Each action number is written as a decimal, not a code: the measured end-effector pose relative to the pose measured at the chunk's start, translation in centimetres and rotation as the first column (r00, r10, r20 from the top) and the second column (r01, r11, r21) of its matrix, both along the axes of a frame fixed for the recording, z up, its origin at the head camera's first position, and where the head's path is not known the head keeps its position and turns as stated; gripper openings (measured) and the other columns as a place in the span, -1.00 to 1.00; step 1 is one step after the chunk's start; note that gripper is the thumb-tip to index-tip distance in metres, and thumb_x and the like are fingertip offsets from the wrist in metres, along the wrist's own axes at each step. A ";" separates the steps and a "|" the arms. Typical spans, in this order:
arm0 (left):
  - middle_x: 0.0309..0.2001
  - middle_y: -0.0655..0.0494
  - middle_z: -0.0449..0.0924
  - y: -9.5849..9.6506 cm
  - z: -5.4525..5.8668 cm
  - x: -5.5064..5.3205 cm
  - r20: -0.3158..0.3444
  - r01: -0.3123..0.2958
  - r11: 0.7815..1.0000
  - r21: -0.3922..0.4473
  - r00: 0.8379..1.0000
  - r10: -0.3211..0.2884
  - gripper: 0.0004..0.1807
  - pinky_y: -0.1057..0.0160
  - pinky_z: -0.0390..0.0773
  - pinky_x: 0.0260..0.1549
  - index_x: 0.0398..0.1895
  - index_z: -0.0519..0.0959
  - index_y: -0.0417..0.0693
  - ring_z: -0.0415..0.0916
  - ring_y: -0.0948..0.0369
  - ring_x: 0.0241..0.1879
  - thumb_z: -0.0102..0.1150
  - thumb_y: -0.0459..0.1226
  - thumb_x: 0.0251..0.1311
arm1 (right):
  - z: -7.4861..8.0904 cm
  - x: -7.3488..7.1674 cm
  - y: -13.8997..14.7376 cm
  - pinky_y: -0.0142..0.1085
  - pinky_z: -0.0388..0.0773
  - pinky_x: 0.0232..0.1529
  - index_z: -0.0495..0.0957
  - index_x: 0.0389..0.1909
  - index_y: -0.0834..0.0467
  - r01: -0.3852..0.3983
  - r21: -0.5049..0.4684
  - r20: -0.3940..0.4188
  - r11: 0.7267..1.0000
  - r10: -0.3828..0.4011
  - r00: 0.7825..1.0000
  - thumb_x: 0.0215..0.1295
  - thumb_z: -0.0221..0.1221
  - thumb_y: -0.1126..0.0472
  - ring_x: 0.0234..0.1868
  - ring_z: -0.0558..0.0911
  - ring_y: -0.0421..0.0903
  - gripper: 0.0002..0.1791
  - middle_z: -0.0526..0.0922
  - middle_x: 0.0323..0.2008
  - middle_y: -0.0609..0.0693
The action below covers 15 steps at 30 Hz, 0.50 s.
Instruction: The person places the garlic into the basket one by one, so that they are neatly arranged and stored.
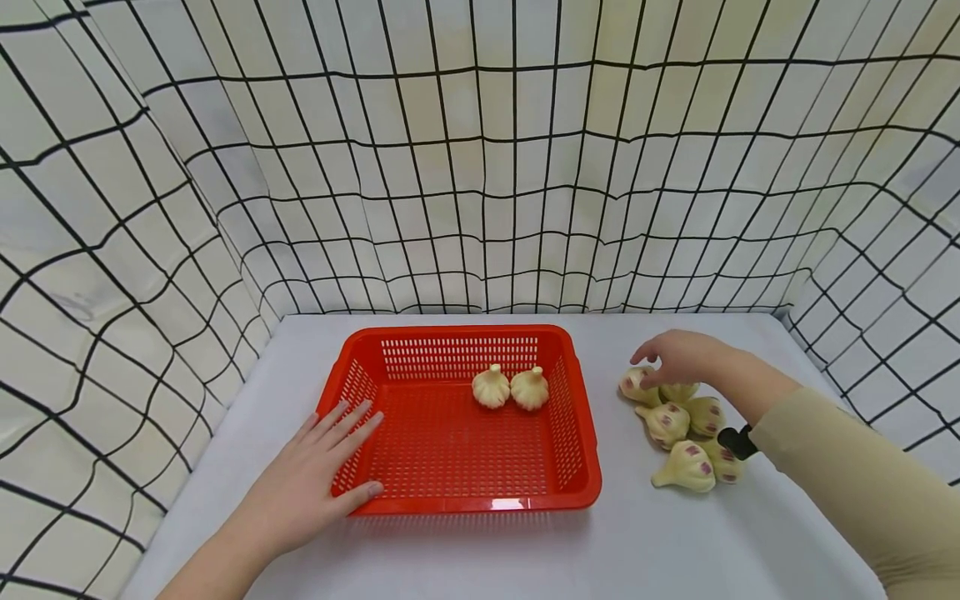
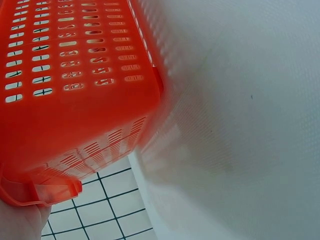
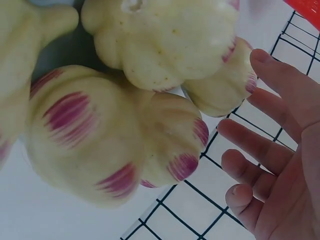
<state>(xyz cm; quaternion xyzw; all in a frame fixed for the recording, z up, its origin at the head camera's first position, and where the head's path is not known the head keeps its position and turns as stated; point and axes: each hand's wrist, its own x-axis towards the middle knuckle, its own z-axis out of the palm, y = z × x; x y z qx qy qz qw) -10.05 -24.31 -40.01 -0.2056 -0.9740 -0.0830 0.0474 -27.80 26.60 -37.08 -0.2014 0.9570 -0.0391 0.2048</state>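
My left hand (image 1: 318, 471) rests over the left rim of a red plastic basket (image 1: 465, 503), its fingers straight and spread, the thumb near the front left corner. Inside, toward the back right, two garlic bulbs stand side by side, a left one (image 1: 491, 387) and a right one (image 1: 530, 388). My right hand (image 1: 678, 358) reaches over a group of garlic bulbs right of the basket. Its fingers, apart and slightly bent, come down at the far left garlic bulb (image 1: 634, 385). In the right wrist view, the fingertips (image 3: 235, 192) show beside the purple-marked bulbs, with nothing gripped.
Several more garlic bulbs (image 1: 686, 468) lie bunched below the right hand. A white cloth (image 1: 465, 558) covers the table. Black grid netting (image 1: 480, 167) over white sheeting encloses the back and both sides. A dark band (image 1: 738, 442) is at the right wrist.
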 end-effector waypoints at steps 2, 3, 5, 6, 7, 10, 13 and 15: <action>0.53 0.06 0.12 0.0 0.0 0.0 -0.004 0.002 1.000 0.002 1.000 -0.002 -0.08 -0.15 -0.08 0.45 0.54 0.19 0.17 -0.01 -0.11 0.50 0.16 0.29 0.16 | -0.1 0.0 0.0 0.07 0.57 -0.01 0.62 0.14 0.05 0.002 0.004 0.006 1.000 -0.002 1.000 0.23 0.35 -0.04 -0.07 0.58 0.03 -0.51 0.63 0.01 0.14; 0.53 0.07 0.11 0.0 0.0 0.0 -0.004 0.003 1.000 0.003 1.000 -0.003 -0.08 -0.13 -0.13 0.46 0.54 0.20 0.17 -0.01 -0.10 0.50 0.17 0.29 0.16 | -0.2 0.0 0.0 0.07 0.56 0.00 0.62 0.14 0.04 0.002 0.008 0.008 1.000 -0.002 1.000 0.23 0.35 -0.04 -0.06 0.58 0.03 -0.52 0.63 0.01 0.14; 0.53 0.08 0.10 -0.1 -0.1 0.0 -0.001 0.002 1.000 0.001 1.000 -0.002 -0.08 -0.02 -0.30 0.49 0.54 0.20 0.16 -0.02 -0.10 0.51 0.19 0.28 0.16 | -0.3 0.0 0.0 0.09 0.56 0.00 0.62 0.13 0.04 0.007 0.014 0.015 1.000 -0.007 1.000 0.23 0.34 -0.03 -0.07 0.58 0.03 -0.53 0.63 0.00 0.14; 0.54 0.08 0.09 -0.1 -0.1 0.0 0.003 0.000 1.000 -0.002 1.000 0.000 -0.08 0.06 -0.40 0.48 0.54 0.20 0.16 -0.03 -0.09 0.51 0.19 0.28 0.16 | -0.3 0.0 -0.1 0.09 0.56 0.00 0.62 0.13 0.05 0.004 0.016 0.017 1.000 -0.004 1.000 0.23 0.35 -0.03 -0.07 0.58 0.04 -0.53 0.63 -0.01 0.14; 0.54 0.09 0.09 -0.1 -0.1 0.0 0.005 -0.002 1.000 -0.002 1.000 0.002 -0.08 0.14 -0.47 0.47 0.54 0.20 0.16 -0.04 -0.09 0.51 0.19 0.27 0.16 | -0.3 0.0 -0.2 0.09 0.55 0.01 0.63 0.12 0.04 0.006 0.020 0.018 1.000 -0.006 1.000 0.23 0.34 -0.03 -0.06 0.58 0.03 -0.54 0.64 -0.01 0.13; 0.54 0.08 0.09 -0.1 -0.1 0.0 0.003 -0.002 1.000 -0.004 1.000 0.002 -0.08 0.22 -0.54 0.44 0.54 0.19 0.17 -0.04 -0.09 0.51 0.19 0.27 0.16 | -0.3 -0.1 -0.5 0.11 0.54 0.02 0.64 0.10 0.03 -0.003 0.021 0.019 1.000 0.002 1.000 0.23 0.35 -0.02 -0.06 0.57 0.05 -0.56 0.64 -0.02 0.13; 0.54 0.08 0.10 -0.1 -0.1 0.0 -0.005 0.003 1.000 0.002 1.000 -0.003 -0.09 0.09 -0.42 0.48 0.54 0.19 0.18 -0.03 -0.09 0.51 0.19 0.26 0.17 | -0.4 -0.1 -1.0 0.12 0.51 0.07 0.65 0.10 0.00 -0.020 0.017 0.010 1.000 0.020 1.000 0.23 0.35 -0.01 -0.02 0.57 0.05 -0.58 0.64 0.00 0.10; 0.54 0.09 0.09 -0.1 0.0 0.0 -0.005 0.003 1.000 0.005 1.000 -0.003 -0.09 0.00 -0.32 0.49 0.54 0.19 0.18 -0.02 -0.09 0.51 0.19 0.26 0.17 | -0.5 -0.1 -1.3 0.13 0.49 0.10 0.66 0.09 -0.01 -0.041 0.005 0.004 0.999 0.041 0.999 0.23 0.35 0.00 0.01 0.56 0.07 -0.59 0.64 0.01 0.09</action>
